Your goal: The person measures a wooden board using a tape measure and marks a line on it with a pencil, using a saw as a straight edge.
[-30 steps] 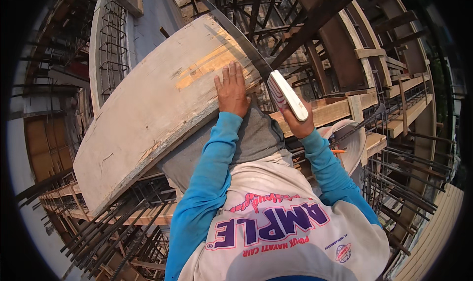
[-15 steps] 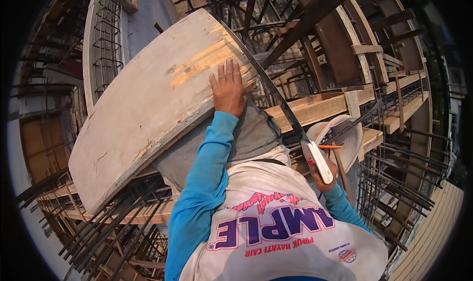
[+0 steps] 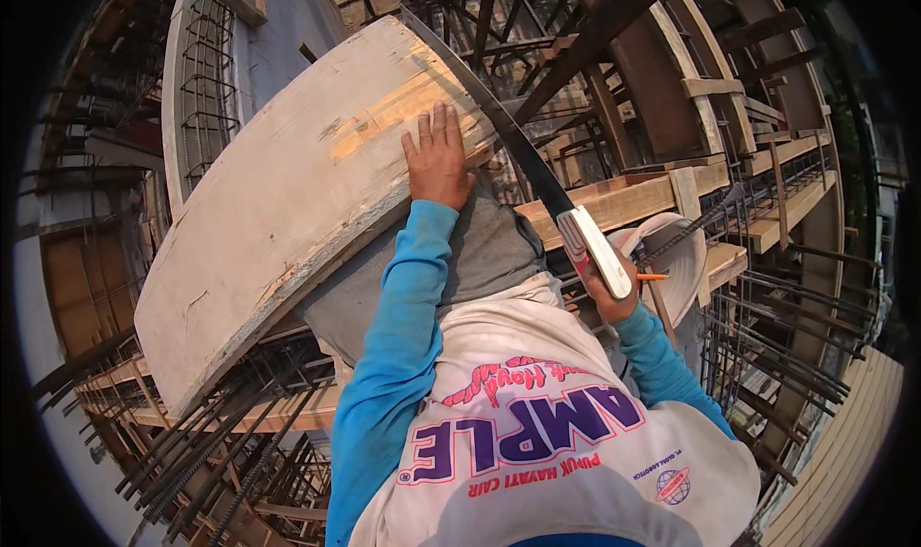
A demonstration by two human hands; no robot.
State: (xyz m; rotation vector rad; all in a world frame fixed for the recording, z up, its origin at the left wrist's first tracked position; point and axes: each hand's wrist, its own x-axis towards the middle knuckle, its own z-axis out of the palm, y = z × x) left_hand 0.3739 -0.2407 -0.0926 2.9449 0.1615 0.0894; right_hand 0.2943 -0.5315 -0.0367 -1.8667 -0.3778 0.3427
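A long, pale wooden board (image 3: 259, 202) with one curved edge lies slanted across my lap, its surface smeared grey with a patch of bare yellow wood near the right end. My left hand (image 3: 439, 158) presses flat on it beside that patch, fingers stretched out. In my right hand (image 3: 609, 286) is a handsaw (image 3: 595, 245), gripped by its white and red handle. The dark blade slants up to the far left along the board's right end. Whether the teeth sit in a cut, I cannot tell. An orange stick, perhaps a pencil (image 3: 655, 276), shows just right of my right hand.
A pale rounded container (image 3: 672, 259) is beyond my right hand. Timber beams (image 3: 619, 206) cross behind it. Steel bars (image 3: 211, 451) jut out at lower left, and more rebar (image 3: 777, 336) is at right. A rebar cage (image 3: 208, 96) stands at far left.
My right hand has pushed the handsaw up and to the left, so its handle is nearer the board. My left hand has shifted slightly up and left, still flat on the board.
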